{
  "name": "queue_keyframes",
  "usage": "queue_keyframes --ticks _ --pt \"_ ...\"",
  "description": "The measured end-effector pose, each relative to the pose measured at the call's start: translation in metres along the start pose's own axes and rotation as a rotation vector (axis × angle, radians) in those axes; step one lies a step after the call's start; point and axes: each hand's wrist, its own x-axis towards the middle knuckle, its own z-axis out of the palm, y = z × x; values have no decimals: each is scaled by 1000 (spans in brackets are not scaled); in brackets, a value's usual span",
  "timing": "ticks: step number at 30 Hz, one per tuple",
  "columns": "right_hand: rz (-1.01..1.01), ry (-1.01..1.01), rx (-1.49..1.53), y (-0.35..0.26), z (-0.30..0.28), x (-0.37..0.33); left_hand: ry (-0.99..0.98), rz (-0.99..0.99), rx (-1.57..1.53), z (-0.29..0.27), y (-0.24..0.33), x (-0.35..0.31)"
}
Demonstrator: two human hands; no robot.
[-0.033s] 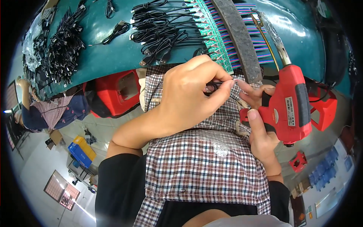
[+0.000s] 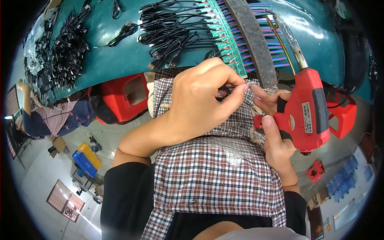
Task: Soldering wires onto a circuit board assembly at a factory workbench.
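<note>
Over the lap, my left hand (image 2: 198, 98) pinches a thin black cable (image 2: 229, 89) between thumb and index finger, its coil partly hidden under the fingers. Fine pale wire ends (image 2: 249, 84) poke out past the fingertips. My right hand (image 2: 276, 140) is wrapped round the handle of a red soldering gun (image 2: 306, 106), whose tip points away over the table. The index finger of that hand reaches close to the wire ends; whether it touches them I cannot tell. At the table's near edge, just beyond my left fingertips, lies a row of green circuit boards (image 2: 229, 42).
A dark metal bar (image 2: 252, 40) lies across coloured flat wires (image 2: 280, 50) beside the boards. Coiled black cables (image 2: 170, 38) run to the boards from the left. A heap of black cables (image 2: 70, 46) lies farther left. Red stools (image 2: 124, 100) stand below the table (image 2: 108, 68).
The right index finger has drawn back slightly from the left fingertips, and the pale wire ends show more clearly. Both hands keep their hold.
</note>
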Motion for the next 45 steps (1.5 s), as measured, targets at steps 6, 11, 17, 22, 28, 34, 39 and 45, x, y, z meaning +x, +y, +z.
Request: queue_keyframes --ticks 6,11,17,22,28,34,39,45 --pt "82 -5 -56 -3 -8 -7 58 5 86 2 -1 -1" --pt "17 112 -196 -4 -26 -25 116 28 179 4 -14 0" --pt "65 76 -249 4 -49 -54 205 118 293 8 -25 5" --pt "56 -2 -442 17 -61 -63 208 139 325 10 -28 8" --pt "55 2 -467 19 -57 -58 192 118 345 7 -27 7" --pt "85 15 -455 19 -57 -56 180 109 369 10 -28 7" --pt "70 -10 -526 20 -59 -58 178 108 372 8 -28 6" --pt "96 18 -492 17 -59 -59 177 97 391 9 -28 7"
